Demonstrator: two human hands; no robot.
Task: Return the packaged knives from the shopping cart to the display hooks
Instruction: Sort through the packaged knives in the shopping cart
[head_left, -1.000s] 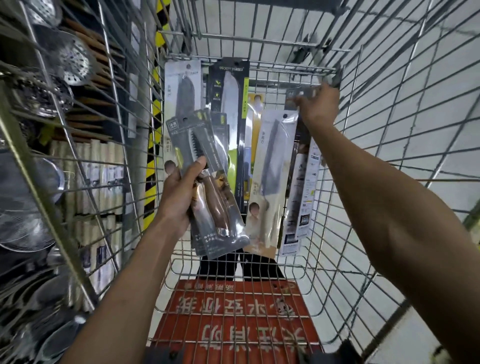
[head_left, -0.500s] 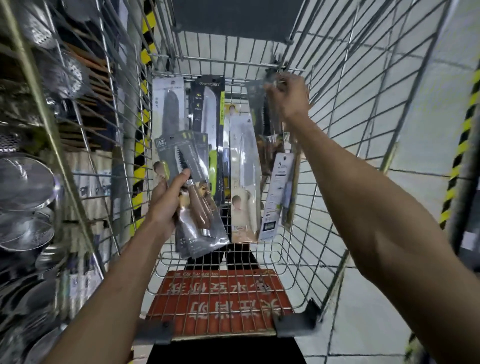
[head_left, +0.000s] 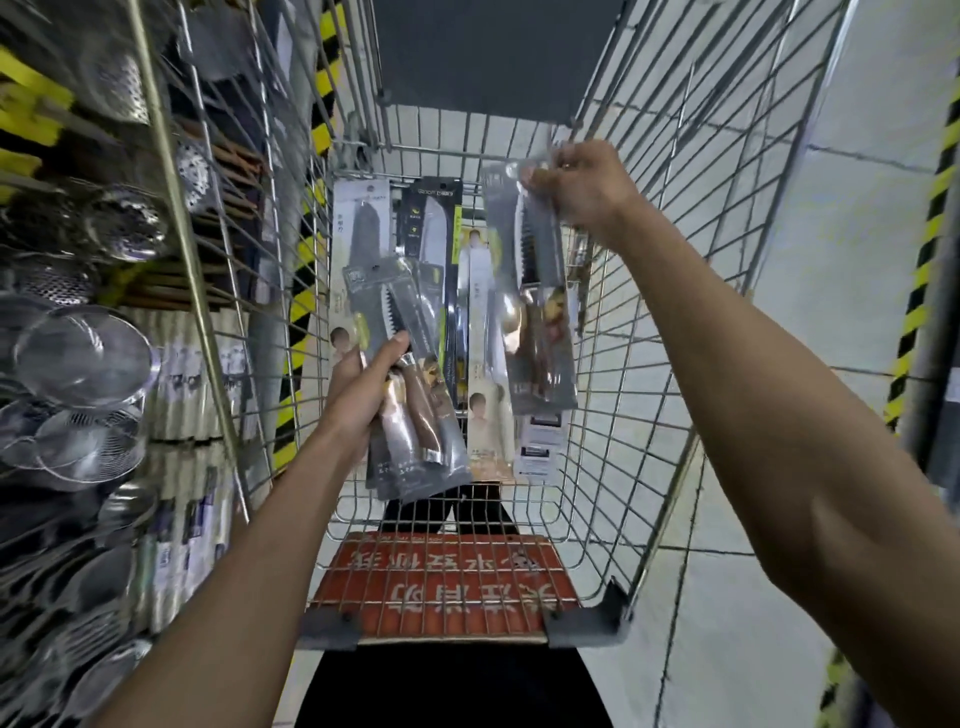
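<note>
My left hand (head_left: 363, 384) grips a small stack of grey-packaged serrated knives (head_left: 410, 395) with brown handles, held over the wire shopping cart (head_left: 649, 322). My right hand (head_left: 582, 189) pinches the top of another grey-packaged knife (head_left: 540, 312), which hangs lifted above the cart's far end. Several more packaged knives lean against the cart's far wall: a white pack (head_left: 363, 228), a black pack (head_left: 431, 234) and a pale pack (head_left: 485, 405).
A wire rack (head_left: 171, 208) at left holds steel strainers (head_left: 83, 358) and ladles. A red sign (head_left: 447, 582) with white characters lies under the cart's near end. A yellow-black striped post (head_left: 301, 312) stands behind the cart; tiled floor (head_left: 810, 260) spreads right.
My right hand has pulled a grey-packaged knife up from the cart's far wall and raised it. The view has tilted back from the cart. My left hand keeps its stack.
</note>
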